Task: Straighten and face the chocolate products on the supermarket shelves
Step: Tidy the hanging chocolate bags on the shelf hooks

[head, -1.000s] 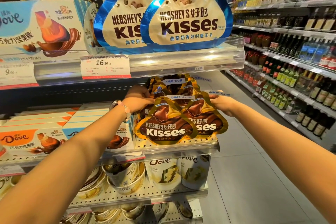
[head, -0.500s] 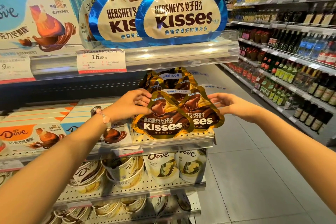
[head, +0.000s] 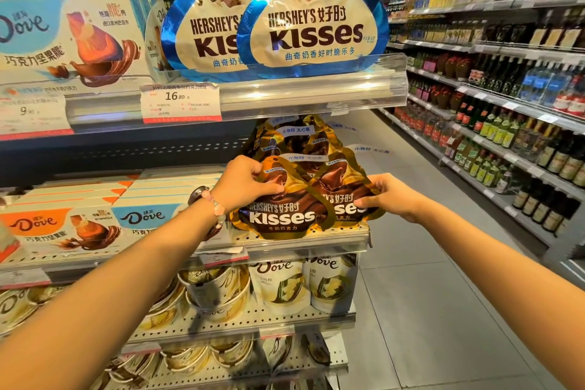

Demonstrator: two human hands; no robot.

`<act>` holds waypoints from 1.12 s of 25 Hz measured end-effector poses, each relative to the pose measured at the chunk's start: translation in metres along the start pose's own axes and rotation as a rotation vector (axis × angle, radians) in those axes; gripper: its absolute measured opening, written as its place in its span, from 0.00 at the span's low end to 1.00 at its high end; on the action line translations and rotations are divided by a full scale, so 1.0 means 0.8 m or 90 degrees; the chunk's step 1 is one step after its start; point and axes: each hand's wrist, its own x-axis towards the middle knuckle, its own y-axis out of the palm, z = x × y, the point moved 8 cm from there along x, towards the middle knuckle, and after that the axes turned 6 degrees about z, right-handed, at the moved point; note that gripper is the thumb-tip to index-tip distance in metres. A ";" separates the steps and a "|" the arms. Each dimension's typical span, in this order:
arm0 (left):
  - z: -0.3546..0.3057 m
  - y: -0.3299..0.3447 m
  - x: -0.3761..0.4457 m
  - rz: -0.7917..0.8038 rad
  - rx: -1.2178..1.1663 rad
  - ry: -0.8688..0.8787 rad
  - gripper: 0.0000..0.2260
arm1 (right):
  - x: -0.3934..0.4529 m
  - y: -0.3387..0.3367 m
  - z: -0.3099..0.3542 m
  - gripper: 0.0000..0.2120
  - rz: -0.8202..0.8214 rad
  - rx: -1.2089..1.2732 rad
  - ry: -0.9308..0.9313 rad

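Left hand (head: 245,185): the front gold bag (head: 278,206) is pinched at its upper left edge, thumb on the face, fingers curled behind.
Right hand (head: 387,196): the right gold bag (head: 343,196) is gripped at its right edge, thumb laid on the front, fingers wrapped round the back.
Gold bags: stood upright at the front right end of the middle shelf (head: 285,242), labels faced forward; the front bag overlaps the right one; more gold bags (head: 297,139) are stacked behind.
Blue bags (head: 311,19): two are stood on the shelf above, overlapped.
Boxes (head: 60,225): laid to the left of the gold bags on the middle shelf.
Bracelet (head: 215,204): worn on the left wrist.
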 end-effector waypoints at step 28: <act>-0.183 -0.188 -0.086 -0.247 0.190 0.369 0.08 | -0.136 -0.014 0.324 0.14 -0.433 -0.404 -0.433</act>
